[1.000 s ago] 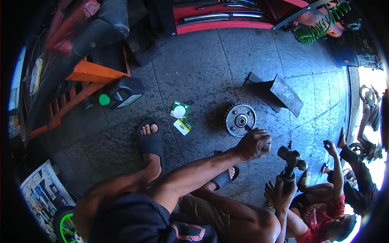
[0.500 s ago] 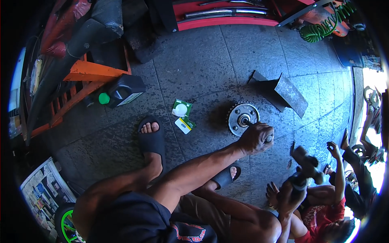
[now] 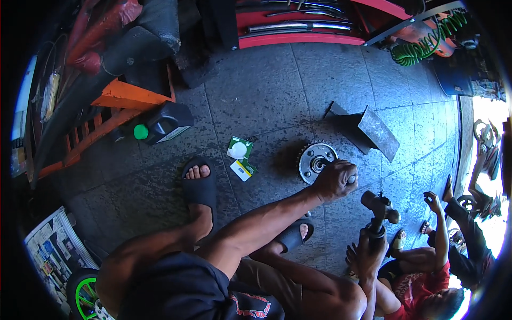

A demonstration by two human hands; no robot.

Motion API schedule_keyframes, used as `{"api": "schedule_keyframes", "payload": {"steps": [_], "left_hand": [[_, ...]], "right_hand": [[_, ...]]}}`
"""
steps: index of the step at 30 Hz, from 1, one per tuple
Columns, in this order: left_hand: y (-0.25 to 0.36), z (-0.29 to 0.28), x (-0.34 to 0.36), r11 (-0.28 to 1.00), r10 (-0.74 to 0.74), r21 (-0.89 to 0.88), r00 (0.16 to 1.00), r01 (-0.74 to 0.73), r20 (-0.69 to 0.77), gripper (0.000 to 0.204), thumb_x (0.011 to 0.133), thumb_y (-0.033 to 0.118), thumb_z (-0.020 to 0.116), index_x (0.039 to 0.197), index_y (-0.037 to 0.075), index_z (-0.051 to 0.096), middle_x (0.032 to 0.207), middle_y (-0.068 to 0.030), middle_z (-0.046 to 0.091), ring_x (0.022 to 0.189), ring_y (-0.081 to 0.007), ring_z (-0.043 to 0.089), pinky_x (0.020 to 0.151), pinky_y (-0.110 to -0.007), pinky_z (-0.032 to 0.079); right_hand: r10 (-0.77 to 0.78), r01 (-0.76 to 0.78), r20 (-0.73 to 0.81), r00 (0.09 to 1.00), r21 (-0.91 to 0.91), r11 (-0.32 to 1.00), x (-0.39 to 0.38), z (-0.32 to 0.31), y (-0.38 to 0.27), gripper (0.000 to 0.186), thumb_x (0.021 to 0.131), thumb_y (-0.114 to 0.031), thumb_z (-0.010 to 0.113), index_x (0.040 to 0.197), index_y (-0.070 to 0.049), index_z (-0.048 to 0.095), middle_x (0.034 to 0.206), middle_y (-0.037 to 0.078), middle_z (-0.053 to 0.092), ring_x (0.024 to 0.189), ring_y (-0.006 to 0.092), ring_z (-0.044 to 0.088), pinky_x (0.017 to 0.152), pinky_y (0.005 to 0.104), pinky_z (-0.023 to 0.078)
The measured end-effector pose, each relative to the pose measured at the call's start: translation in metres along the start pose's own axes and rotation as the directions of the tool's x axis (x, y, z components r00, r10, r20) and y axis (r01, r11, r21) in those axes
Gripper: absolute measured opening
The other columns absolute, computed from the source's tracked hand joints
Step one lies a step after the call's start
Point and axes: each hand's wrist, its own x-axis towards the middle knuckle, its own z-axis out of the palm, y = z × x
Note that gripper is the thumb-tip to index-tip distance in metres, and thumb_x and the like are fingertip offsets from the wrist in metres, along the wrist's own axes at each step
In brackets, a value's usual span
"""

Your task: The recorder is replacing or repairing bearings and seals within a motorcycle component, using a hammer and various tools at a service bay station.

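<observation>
My left hand [image 3: 336, 181] is a fist wrapped round a metal rod [image 3: 351, 180] whose rounded end pokes out beside the thumb. The rod's lower part is hidden by the fist; it seems to point at the hub of a round toothed metal wheel [image 3: 306, 169] lying on the floor. Bolts or holes ring the wheel's face. My right hand [image 3: 372, 244] grips a hammer [image 3: 380, 207] by its dark handle. The hammer's head is raised, apart from the rod, to the right of and nearer than my left fist.
Past the wheel lies a bent metal plate [image 3: 373, 132]. Green and white packaging [image 3: 240, 149] is on the floor near my sandalled foot. A black jug [image 3: 169, 122] stands by an orange frame [image 3: 128, 96]. A person in a red shirt [image 3: 426, 282] sits close at the right.
The hammer has swung leftward, closer to my left fist, and shows sharper than before. My left hand keeps its hold on the rod over the wheel. The whole view has shifted slightly.
</observation>
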Motion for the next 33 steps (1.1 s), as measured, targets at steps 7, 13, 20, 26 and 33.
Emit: {"api": "schedule_keyframes", "payload": {"steps": [7,13,20,26,33], "left_hand": [[-0.003,0.000,0.001,0.999,-0.034,0.026,0.999,0.034,-0.003,0.020,0.077,0.009,0.070,0.081,0.006,0.051,0.076,-0.0138,0.057,0.074,-0.0353,0.060,0.068,-0.045,0.048],[-0.003,-0.008,0.003,0.998,-0.054,-0.020,0.997,0.055,0.053,0.024,0.077,0.014,0.073,0.080,0.005,0.051,0.073,-0.0148,0.056,0.071,-0.0351,0.060,0.065,-0.044,0.047],[0.003,-0.012,-0.022,1.000,-0.012,0.028,0.988,0.007,0.156,0.022,0.075,0.013,0.075,0.080,0.007,0.054,0.077,-0.0103,0.058,0.075,-0.0329,0.061,0.070,-0.043,0.047],[0.004,-0.017,-0.027,1.000,0.002,0.003,0.998,-0.003,0.060,0.021,0.076,0.009,0.074,0.079,0.008,0.053,0.078,-0.0091,0.059,0.076,-0.0306,0.061,0.074,-0.041,0.048],[-0.001,-0.017,-0.022,1.000,-0.003,-0.014,0.999,0.004,0.044,0.020,0.076,0.007,0.072,0.081,0.007,0.053,0.074,-0.0096,0.058,0.073,-0.0299,0.061,0.069,-0.041,0.049]], "right_hand": [[-0.331,0.414,-0.311,0.891,0.254,0.874,-0.002,-0.014,-0.016,0.024,0.098,-0.010,0.056,0.121,0.000,0.059,0.073,-0.002,0.057,0.060,0.0042,0.053,0.049,0.0189,0.038],[-0.247,0.251,0.062,0.967,-0.058,0.966,0.034,0.020,-0.024,0.017,0.091,-0.013,0.067,0.099,0.001,0.061,0.068,0.017,0.062,0.055,0.0253,0.057,0.055,0.0411,0.047],[-0.037,0.042,-0.047,0.998,0.101,0.994,0.008,0.008,0.005,0.015,0.092,-0.011,0.064,0.099,0.001,0.059,0.063,0.004,0.058,0.051,0.0089,0.053,0.046,0.0295,0.043],[-0.005,0.009,-0.024,1.000,0.169,0.986,-0.003,0.015,0.008,0.014,0.093,-0.008,0.063,0.102,0.000,0.057,0.062,0.000,0.056,0.050,0.0065,0.052,0.042,0.0238,0.042],[-0.165,0.167,-0.026,0.986,0.215,0.962,-0.008,-0.007,-0.004,0.016,0.090,-0.007,0.066,0.101,-0.001,0.056,0.073,0.004,0.060,0.057,0.0122,0.056,0.048,0.0275,0.045]]}}
